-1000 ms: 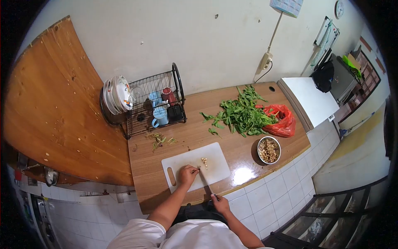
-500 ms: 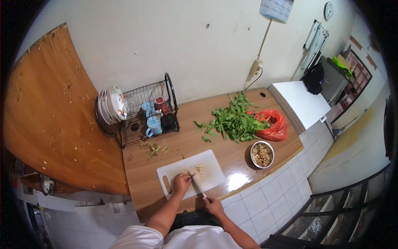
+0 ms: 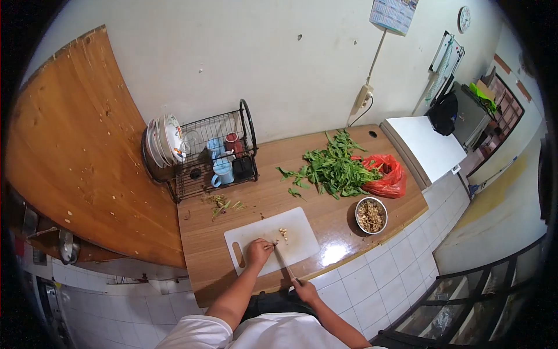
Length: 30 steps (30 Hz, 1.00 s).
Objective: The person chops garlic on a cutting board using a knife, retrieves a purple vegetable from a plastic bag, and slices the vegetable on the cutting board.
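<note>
A white cutting board (image 3: pixel 300 230) with a slot handle lies at the table's front edge. My left hand (image 3: pixel 259 252) rests over its left half, fingers pinched on something small that I cannot make out. My right hand (image 3: pixel 304 291) grips a knife (image 3: pixel 283 259) by its handle. The blade points away from me across the board, its tip close to my left fingertips. Small pale chopped pieces (image 3: pixel 283 234) lie on the board just beyond the tip.
On the wooden table (image 3: pixel 270 189) are leafy greens (image 3: pixel 334 168), a red plastic bag (image 3: pixel 389 179), a bowl of brown pieces (image 3: pixel 371 216) and stem scraps (image 3: pixel 222 205). A black dish rack (image 3: pixel 197 180) with blue cups and stacked plates (image 3: pixel 165 139) stands at the back left.
The camera view has shifted slightly. The knife's tip has moved a little beside my left fingertips. Both hands keep nearly the same places at the board.
</note>
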Each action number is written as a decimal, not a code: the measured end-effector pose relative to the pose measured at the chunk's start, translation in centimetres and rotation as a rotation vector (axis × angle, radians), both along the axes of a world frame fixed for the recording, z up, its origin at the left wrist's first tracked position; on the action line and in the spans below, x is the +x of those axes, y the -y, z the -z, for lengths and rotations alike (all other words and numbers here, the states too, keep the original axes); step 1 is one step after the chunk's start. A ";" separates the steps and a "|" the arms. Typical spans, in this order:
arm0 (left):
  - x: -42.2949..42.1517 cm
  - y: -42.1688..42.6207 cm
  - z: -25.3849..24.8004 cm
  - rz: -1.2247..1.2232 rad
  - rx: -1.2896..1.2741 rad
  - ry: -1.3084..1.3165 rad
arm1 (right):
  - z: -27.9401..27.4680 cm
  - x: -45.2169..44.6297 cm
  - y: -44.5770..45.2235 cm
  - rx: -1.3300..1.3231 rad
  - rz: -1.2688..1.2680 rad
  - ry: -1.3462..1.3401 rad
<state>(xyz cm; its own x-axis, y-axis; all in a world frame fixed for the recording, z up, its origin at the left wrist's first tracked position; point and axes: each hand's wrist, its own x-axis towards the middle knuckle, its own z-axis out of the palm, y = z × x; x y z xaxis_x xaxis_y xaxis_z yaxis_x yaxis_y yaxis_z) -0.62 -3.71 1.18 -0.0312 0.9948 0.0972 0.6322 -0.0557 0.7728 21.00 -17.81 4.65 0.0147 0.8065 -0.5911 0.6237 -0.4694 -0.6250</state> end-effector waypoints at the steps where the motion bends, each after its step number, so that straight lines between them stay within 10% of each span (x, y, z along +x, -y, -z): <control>1: 0.0 -0.1 0.0 0.000 -0.039 0.018 | 0.3 0.4 0.5 -0.004 -0.003 -0.002; 30: 2.5 -1.5 1.9 -0.163 -0.133 -0.077 | -3.0 -0.3 -3.2 -0.050 0.015 0.002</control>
